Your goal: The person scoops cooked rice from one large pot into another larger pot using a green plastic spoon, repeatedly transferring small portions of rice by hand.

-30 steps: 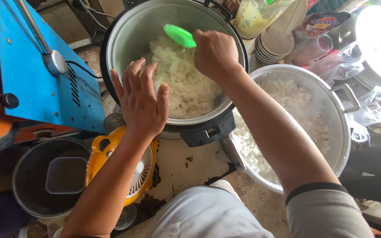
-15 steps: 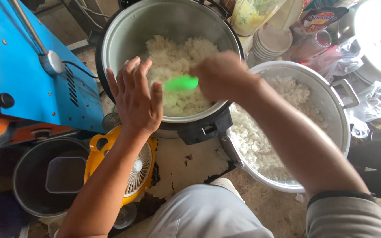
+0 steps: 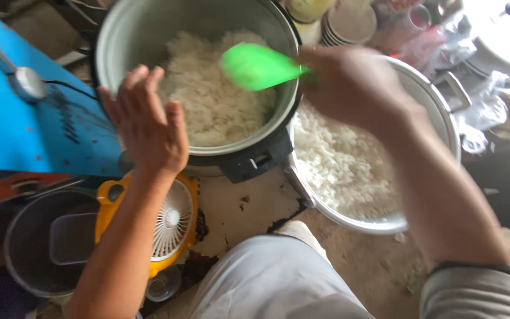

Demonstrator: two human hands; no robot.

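Rice [image 3: 208, 100] part-moved: much left in the cooker pot [image 3: 119, 53], a good share already in the wide metal basin [image 3: 432, 100]. Right hand [image 3: 355, 85] clamped on green paddle [image 3: 255, 66], seemingly empty though blurred; left hand [image 3: 149, 127] spread wide at the pot's rim.

The right hand [image 3: 355, 88] has lifted the green rice paddle [image 3: 258, 66] out of the rice [image 3: 208, 100] and swung it toward the pot's rim nearest the second bowl [image 3: 438, 112], while the left hand [image 3: 149, 127] has pulled slightly back.
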